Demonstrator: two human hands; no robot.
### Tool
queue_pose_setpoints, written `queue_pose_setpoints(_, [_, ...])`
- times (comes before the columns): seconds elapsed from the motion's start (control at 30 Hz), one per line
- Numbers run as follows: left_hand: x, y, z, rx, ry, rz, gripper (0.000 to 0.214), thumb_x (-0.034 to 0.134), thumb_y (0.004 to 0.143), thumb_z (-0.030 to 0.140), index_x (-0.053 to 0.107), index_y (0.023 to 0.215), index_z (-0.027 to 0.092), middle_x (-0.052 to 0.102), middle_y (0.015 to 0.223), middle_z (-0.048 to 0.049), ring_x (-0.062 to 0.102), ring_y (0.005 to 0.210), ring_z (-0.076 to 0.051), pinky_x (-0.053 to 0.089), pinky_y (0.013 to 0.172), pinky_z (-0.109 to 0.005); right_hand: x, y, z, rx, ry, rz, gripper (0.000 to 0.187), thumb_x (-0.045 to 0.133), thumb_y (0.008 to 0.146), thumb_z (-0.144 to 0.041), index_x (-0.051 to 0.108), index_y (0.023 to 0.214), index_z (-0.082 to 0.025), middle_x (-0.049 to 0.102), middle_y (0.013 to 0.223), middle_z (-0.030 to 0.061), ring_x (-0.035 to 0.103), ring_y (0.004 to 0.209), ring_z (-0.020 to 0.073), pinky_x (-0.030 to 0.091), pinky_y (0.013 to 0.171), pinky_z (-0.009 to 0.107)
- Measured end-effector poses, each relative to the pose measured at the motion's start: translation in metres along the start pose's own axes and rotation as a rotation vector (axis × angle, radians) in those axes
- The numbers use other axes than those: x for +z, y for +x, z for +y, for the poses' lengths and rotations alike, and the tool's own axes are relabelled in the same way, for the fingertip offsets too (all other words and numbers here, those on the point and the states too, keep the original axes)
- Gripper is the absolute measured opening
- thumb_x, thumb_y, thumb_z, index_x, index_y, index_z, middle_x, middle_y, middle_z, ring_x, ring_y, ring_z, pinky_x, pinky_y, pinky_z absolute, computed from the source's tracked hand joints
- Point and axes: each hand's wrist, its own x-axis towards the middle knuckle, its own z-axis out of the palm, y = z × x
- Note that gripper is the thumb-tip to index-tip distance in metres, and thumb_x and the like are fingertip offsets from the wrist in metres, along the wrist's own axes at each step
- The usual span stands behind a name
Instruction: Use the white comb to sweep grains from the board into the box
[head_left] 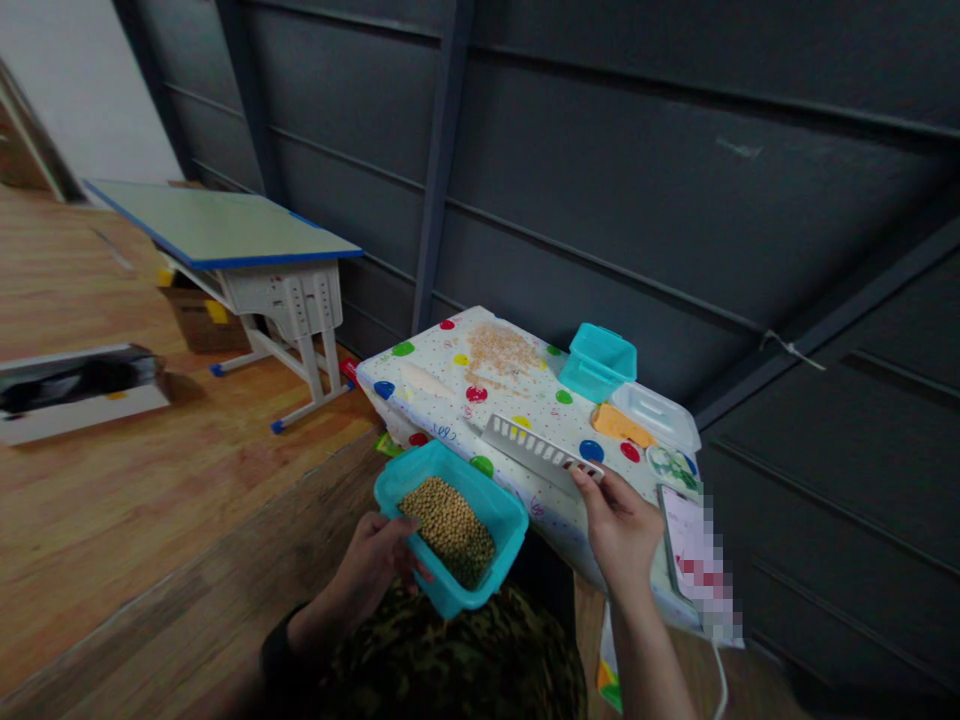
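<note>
My left hand (pixel 369 568) grips the near-left side of a teal plastic container (pixel 508 512), thumb over the rim. Round tan beans (pixel 448 520), like soybeans, lie inside it. The container is off the table, close to its front edge and above my lap. In my right hand (pixel 624 525), thumb and fingers pinch one end of a white slotted plastic piece (pixel 536 452), perhaps a shallow basket or tray seen side-on. It is held over the front part of the table; whether it touches the cloth I cannot tell.
Small tan grains (pixel 501 352) are scattered across the patterned tablecloth (pixel 429 412). A second teal container (pixel 600 362), a clear lid (pixel 666 415), an orange cloth (pixel 622 425) and a phone (pixel 686 545) occupy the right side. A dark panelled wall (pixel 600 180) stands behind; a desk (pixel 240 225) is left.
</note>
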Motion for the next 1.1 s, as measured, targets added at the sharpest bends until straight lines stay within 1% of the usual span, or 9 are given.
queue_pose_setpoints(0.2, [-0.003,0.004,-0.004,0.008,-0.008,-0.003,0.05,0.098,0.063,0.059,0.065,0.047,0.026,0.07,0.044,-0.0078,0.062,0.035,-0.022,0.043,0.032,-0.03,-0.001,0.002,0.002,-0.005,-0.039,0.021,0.049,0.087,0.091,-0.069,0.097,0.091,-0.022,0.092,0.09,0.0082,0.084,0.075,0.029,0.065,0.069,0.034])
queue_pose_setpoints(0.3, [-0.003,0.004,-0.003,0.003,0.009,-0.018,0.051,0.097,0.064,0.059,0.064,0.044,0.025,0.07,0.044,-0.0079,0.062,0.036,-0.021,0.044,0.033,-0.029,-0.002,0.004,0.005,-0.006,-0.054,0.035,0.055,0.087,0.091,-0.075,0.096,0.089,-0.021,0.091,0.086,0.0078,0.082,0.073,0.0278,0.063,0.067,0.033])
queue_pose_setpoints(0.43, [-0.002,0.003,-0.001,-0.013,0.007,-0.001,0.053,0.099,0.062,0.06,0.063,0.044,0.026,0.07,0.044,-0.0092,0.064,0.037,-0.023,0.044,0.033,-0.029,-0.002,0.006,0.006,0.011,-0.049,0.062,0.06,0.086,0.09,-0.079,0.095,0.086,-0.02,0.089,0.083,0.0074,0.081,0.071,0.0266,0.061,0.067,0.032])
queue_pose_setpoints(0.57, [-0.002,0.002,-0.003,-0.002,-0.012,0.021,0.053,0.098,0.064,0.06,0.062,0.046,0.026,0.07,0.044,-0.0086,0.063,0.036,-0.022,0.043,0.033,-0.029,0.0,0.006,0.005,0.021,-0.042,0.026,0.058,0.086,0.091,-0.077,0.096,0.089,-0.02,0.09,0.086,0.0077,0.081,0.073,0.0271,0.062,0.067,0.032])
queue_pose_setpoints(0.73, [-0.006,0.004,-0.008,0.003,-0.008,-0.014,0.051,0.098,0.066,0.058,0.066,0.047,0.024,0.069,0.045,-0.0097,0.064,0.038,-0.022,0.042,0.032,-0.029,0.002,0.003,0.002,0.014,-0.049,0.008,0.055,0.087,0.091,-0.075,0.097,0.089,-0.021,0.091,0.088,0.0088,0.082,0.071,0.0284,0.063,0.065,0.034])
queue_pose_setpoints(0.83, [-0.007,0.005,-0.009,0.002,-0.01,-0.026,0.052,0.098,0.067,0.059,0.066,0.047,0.024,0.07,0.046,-0.0103,0.065,0.038,-0.022,0.042,0.032,-0.029,0.002,0.001,0.0,0.002,-0.046,0.009,0.052,0.087,0.092,-0.073,0.096,0.089,-0.022,0.092,0.09,0.0094,0.085,0.076,0.0308,0.066,0.069,0.036])
queue_pose_setpoints(0.97, [-0.003,0.001,-0.001,0.004,-0.004,-0.023,0.051,0.098,0.068,0.06,0.064,0.05,0.025,0.07,0.046,-0.0074,0.065,0.039,-0.022,0.044,0.034,-0.029,0.001,-0.002,-0.001,-0.009,-0.054,0.007,0.048,0.085,0.094,-0.069,0.096,0.09,-0.022,0.092,0.09,0.0101,0.086,0.076,0.0309,0.067,0.07,0.037])
queue_pose_setpoints(1.07, [0.004,-0.005,0.01,-0.013,0.017,-0.007,0.051,0.1,0.061,0.059,0.063,0.048,0.026,0.069,0.044,-0.0064,0.064,0.038,-0.022,0.045,0.033,-0.029,0.001,-0.004,-0.004,-0.04,-0.061,-0.012,0.047,0.084,0.096,-0.068,0.096,0.089,-0.023,0.092,0.088,0.0092,0.084,0.073,0.0296,0.067,0.07,0.036])
queue_pose_setpoints(1.1, [0.006,-0.007,0.013,-0.031,0.032,-0.022,0.052,0.101,0.061,0.058,0.063,0.047,0.026,0.07,0.045,-0.0079,0.067,0.04,-0.023,0.047,0.035,-0.03,0.001,-0.004,-0.005,-0.052,-0.066,-0.011,0.047,0.084,0.096,-0.068,0.096,0.088,-0.023,0.091,0.086,0.0086,0.084,0.071,0.0289,0.067,0.07,0.036])
